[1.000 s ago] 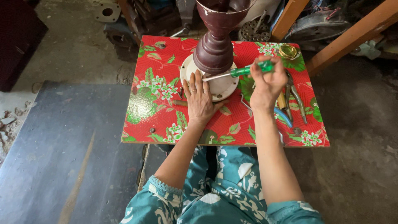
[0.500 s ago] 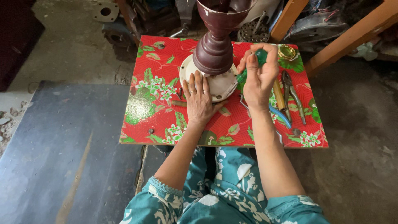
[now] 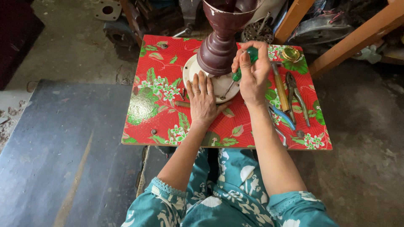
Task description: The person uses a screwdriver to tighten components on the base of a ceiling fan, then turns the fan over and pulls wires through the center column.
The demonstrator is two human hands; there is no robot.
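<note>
A dark maroon vase-shaped stand (image 3: pixel 219 46) rises from a round white base plate (image 3: pixel 191 69) on a small table with a red floral cover (image 3: pixel 155 105). My left hand (image 3: pixel 203 100) lies flat, fingers spread, on the near edge of the white plate. My right hand (image 3: pixel 252 73) grips a green-handled screwdriver (image 3: pixel 237 75); its metal shaft slants down to the left and the tip rests on the white plate beside the stand's foot.
To the right on the table lie a wooden-handled tool (image 3: pixel 280 90), pliers (image 3: pixel 298 94), a blue-handled tool (image 3: pixel 283 117) and a round brass part (image 3: pixel 291 54). A small screw (image 3: pixel 154 131) sits near the front left edge. Wooden beams (image 3: pixel 349 42) and metal clutter stand behind. A dark mat (image 3: pixel 63 151) lies left.
My right hand has swung the screwdriver from nearly level to steeply tilted, its tip now down on the white plate. My left hand has stayed on the plate.
</note>
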